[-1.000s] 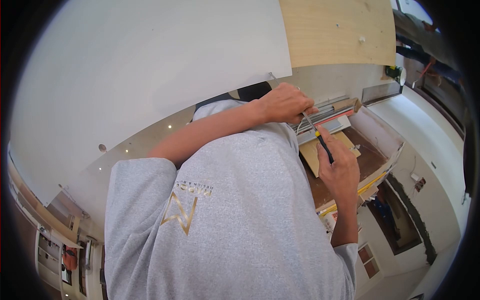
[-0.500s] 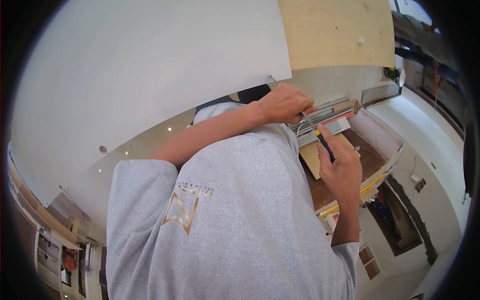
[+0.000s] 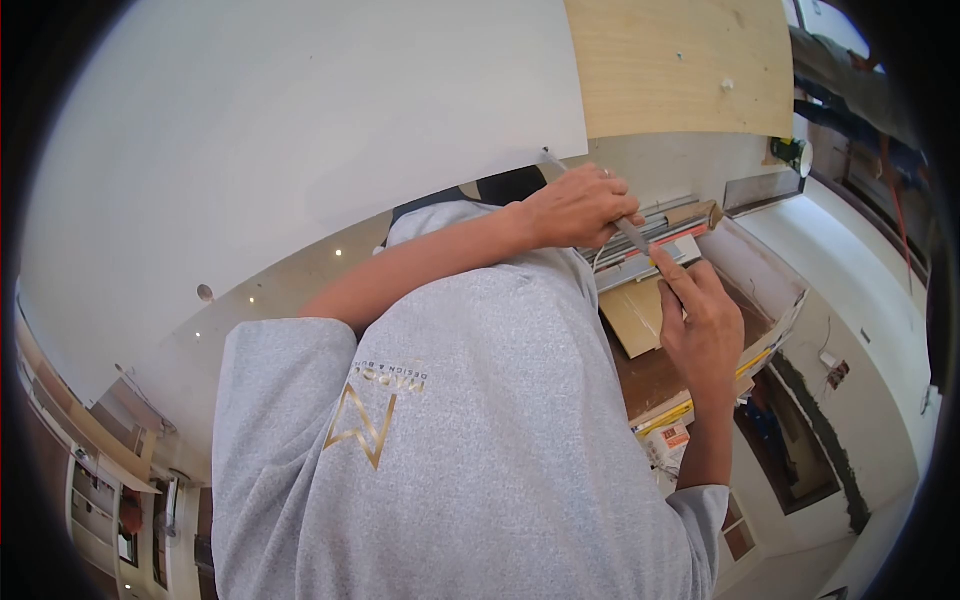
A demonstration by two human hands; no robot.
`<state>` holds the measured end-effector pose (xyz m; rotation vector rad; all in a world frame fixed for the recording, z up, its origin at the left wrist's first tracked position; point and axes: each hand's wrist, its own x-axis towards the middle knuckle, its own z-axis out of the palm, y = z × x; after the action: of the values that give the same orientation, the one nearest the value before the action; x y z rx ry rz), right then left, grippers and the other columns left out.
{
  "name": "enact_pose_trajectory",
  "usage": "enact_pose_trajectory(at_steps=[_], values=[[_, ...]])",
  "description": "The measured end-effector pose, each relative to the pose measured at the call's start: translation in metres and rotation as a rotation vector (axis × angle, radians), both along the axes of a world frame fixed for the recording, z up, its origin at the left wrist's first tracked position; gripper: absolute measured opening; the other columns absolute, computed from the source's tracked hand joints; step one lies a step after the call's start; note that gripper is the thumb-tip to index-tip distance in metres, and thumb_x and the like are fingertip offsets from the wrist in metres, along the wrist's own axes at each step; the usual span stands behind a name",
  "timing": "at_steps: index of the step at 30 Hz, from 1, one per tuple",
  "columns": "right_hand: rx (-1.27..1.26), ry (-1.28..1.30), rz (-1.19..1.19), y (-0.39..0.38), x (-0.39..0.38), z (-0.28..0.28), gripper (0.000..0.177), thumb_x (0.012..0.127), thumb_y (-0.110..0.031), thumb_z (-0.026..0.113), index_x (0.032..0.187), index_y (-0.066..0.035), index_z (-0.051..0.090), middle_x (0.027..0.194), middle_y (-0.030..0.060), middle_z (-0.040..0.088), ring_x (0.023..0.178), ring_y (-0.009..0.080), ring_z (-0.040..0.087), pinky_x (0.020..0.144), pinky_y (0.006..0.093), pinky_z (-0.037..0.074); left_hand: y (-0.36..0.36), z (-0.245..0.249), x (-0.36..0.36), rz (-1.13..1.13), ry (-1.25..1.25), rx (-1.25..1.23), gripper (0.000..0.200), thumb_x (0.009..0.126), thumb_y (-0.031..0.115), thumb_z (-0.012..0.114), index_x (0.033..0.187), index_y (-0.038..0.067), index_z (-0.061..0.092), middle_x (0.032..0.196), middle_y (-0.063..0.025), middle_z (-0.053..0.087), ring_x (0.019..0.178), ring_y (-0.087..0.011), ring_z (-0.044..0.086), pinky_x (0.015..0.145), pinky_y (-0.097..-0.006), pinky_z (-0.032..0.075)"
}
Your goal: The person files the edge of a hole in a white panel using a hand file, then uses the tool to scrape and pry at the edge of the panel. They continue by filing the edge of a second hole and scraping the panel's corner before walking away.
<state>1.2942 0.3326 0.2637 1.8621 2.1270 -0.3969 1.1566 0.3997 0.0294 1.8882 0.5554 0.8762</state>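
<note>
A large white panel (image 3: 330,100) spans the upper left, with a small dark hole near its lower right corner. My left hand (image 3: 582,207) is closed around the shaft of a long metal hand tool (image 3: 632,236), whose far end meets the panel at that hole. My right hand (image 3: 703,318) grips the tool's rear end, with the index finger lying along the shaft. Most of the handle is hidden behind the fingers; only a bit of yellow shows.
A light wooden board (image 3: 685,70) adjoins the white panel. Below and right, an open box (image 3: 790,318) holds metal strips and a tan piece. A co-worker (image 3: 860,85) is at the upper right. A green and white roll-like object (image 3: 792,155) lies near the board.
My right hand has moved slightly right and down, its index finger now straighter along the tool. The black handle, visible before, is now mostly hidden. My left hand has barely moved.
</note>
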Motion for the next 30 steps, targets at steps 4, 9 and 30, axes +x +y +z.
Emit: enact_pose_trajectory(at_steps=[4,9,30], values=[[-0.004,-0.011,0.034,0.002,0.008,-0.003,0.06,0.091,-0.004,0.076,0.146,-0.029,0.074,0.089,0.0078,0.056,0.076,0.0306,0.065,0.065,0.0459,0.053,0.001,-0.002,0.003,0.032,0.037,0.01,0.015,0.091,0.012,0.076,0.105,0.014,0.082,0.087,-0.0066,0.066,0.09,-0.03,0.068,0.082,-0.0437,0.053],[-0.045,-0.031,0.05,0.017,0.012,0.003,0.061,0.09,-0.003,0.076,0.146,-0.029,0.073,0.095,0.0068,0.062,0.08,0.0309,0.068,0.068,0.0454,0.054,0.005,-0.003,0.008,0.018,0.054,-0.043,0.016,0.09,0.012,0.076,0.104,0.016,0.083,0.086,-0.0063,0.066,0.088,-0.0294,0.068,0.081,-0.0441,0.053],[-0.117,-0.024,0.164,0.064,0.002,0.017,0.049,0.094,-0.009,0.077,0.14,-0.024,0.077,0.089,0.0092,0.06,0.076,0.0325,0.067,0.065,0.0464,0.052,0.02,0.007,0.006,0.102,-0.011,-0.243,0.039,0.102,0.033,0.071,0.073,0.008,0.068,0.067,-0.0136,0.062,0.065,-0.0381,0.062,0.061,-0.0497,0.048]])
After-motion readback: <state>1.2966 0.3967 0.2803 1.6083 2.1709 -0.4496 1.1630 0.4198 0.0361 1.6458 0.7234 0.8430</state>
